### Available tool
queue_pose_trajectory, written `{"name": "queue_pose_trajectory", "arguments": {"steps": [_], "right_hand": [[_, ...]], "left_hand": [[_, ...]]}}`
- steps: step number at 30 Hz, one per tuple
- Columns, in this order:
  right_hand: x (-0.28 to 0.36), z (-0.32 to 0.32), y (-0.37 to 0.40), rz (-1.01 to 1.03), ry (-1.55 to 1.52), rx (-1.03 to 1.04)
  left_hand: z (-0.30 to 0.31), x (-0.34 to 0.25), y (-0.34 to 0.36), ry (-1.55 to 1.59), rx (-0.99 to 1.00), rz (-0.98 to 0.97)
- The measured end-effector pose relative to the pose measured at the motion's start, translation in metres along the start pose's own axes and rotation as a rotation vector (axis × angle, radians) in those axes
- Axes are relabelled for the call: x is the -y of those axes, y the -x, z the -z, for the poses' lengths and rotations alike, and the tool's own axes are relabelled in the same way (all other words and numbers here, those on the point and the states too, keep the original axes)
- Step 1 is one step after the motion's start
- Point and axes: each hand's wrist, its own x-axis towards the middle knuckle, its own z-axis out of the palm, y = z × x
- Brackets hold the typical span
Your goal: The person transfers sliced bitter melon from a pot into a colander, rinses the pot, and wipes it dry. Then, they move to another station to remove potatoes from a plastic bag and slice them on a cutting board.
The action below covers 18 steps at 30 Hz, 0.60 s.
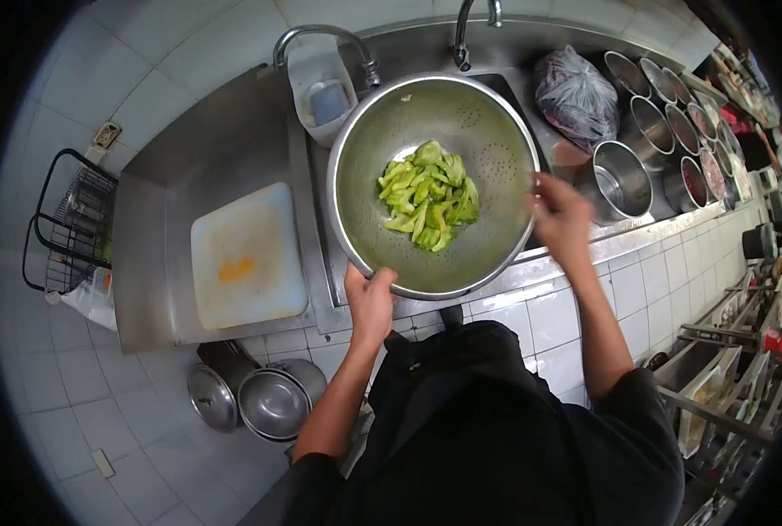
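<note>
Head view: metal colander (500, 206) over the sink (506, 86), cut green vegetable (430, 197) heaped mid-bowl. Left hand (371, 305) grasps the near-left rim. Right hand (562, 219) blurred at the right rim; cannot tell whether it grips. Cutting board (255, 223) left, orange-stained. Steel pot (622, 180) right.

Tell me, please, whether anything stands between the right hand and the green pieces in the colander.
Only the colander's right wall stands between the right hand and the green pieces; nothing visible covers them from above.
</note>
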Motion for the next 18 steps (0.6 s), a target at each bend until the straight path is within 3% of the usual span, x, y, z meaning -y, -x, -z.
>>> {"name": "queue_pose_trajectory", "arguments": {"steps": [3, 5, 7, 9, 11, 13, 14, 18], "right_hand": [[0.029, -0.065, -0.030, 0.110, 0.170, 0.273], [0.020, -0.111, -0.039, 0.050, 0.363, 0.329], [0.031, -0.132, -0.034, 0.279, 0.383, 0.612], [0.021, -0.152, -0.029, 0.254, 0.207, 0.923], [0.023, -0.153, -0.037, 0.363, 0.323, 0.949], [0.011, -0.147, -0.062, 0.401, 0.064, 0.680], [0.026, -0.132, -0.079, 0.404, 0.083, 0.629], [0.067, -0.086, -0.103, 0.272, 0.068, 0.685]], "left_hand": [[-0.007, -0.003, 0.002, 0.063, 0.013, 0.034], [-0.025, 0.002, 0.004, 0.116, 0.029, 0.080], [-0.038, 0.003, 0.006, 0.142, 0.031, 0.126], [-0.035, 0.013, -0.004, 0.132, 0.041, 0.145], [-0.033, 0.018, -0.010, 0.167, 0.046, 0.191], [-0.032, 0.020, -0.013, 0.214, 0.017, 0.204], [-0.029, 0.022, -0.018, 0.234, 0.009, 0.211], [-0.031, 0.015, -0.023, 0.217, -0.020, 0.204]]}}
